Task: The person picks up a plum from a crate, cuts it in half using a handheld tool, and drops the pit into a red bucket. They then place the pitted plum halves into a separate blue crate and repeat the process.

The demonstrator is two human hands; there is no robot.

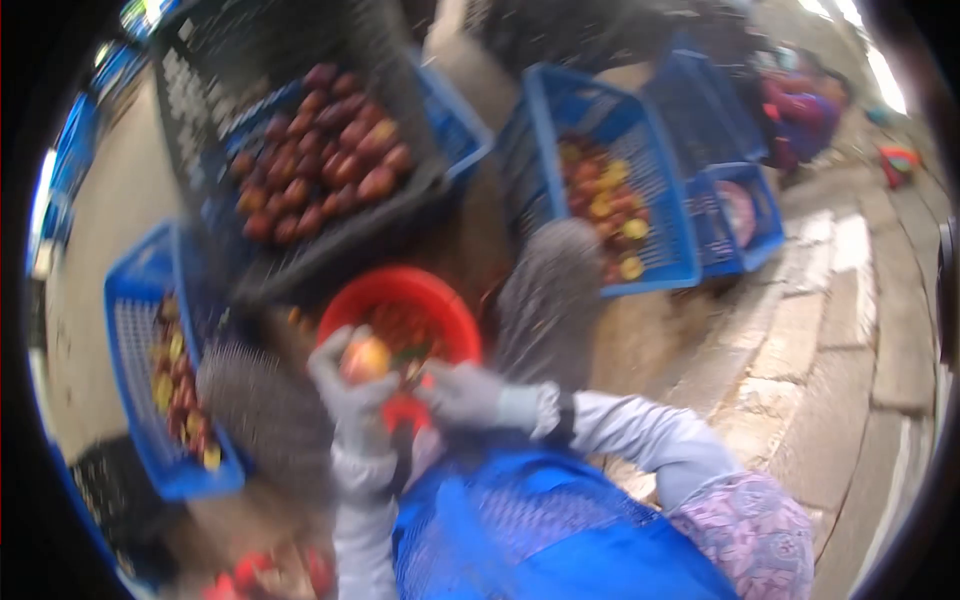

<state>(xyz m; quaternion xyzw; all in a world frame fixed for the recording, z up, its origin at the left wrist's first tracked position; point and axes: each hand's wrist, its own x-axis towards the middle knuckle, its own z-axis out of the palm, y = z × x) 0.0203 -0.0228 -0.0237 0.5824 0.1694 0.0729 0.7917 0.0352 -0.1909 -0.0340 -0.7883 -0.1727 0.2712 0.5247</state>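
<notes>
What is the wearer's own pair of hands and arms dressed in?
The left hand and right hand wear pale grey gloves. The right glove's cuff looks gathered, with a dark band beyond. Both sleeves are light grey; pink-purple patterned cloth covers the right upper arm.

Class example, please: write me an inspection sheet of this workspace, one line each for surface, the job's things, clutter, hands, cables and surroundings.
Surface: ground of paving slabs at picture right.
Job's things: red bucket with reddish-brown contents; black crate of whole dark-red fruit; blue crates left and right with fruit, some showing yellow.
Clutter: red objects at the bottom edge, too blurred to name.
Hands: left hand grips a red-yellow fruit; right hand is beside it, its grip unclear.
Cables: nothing seen.
Surroundings: another person in the background.
</notes>
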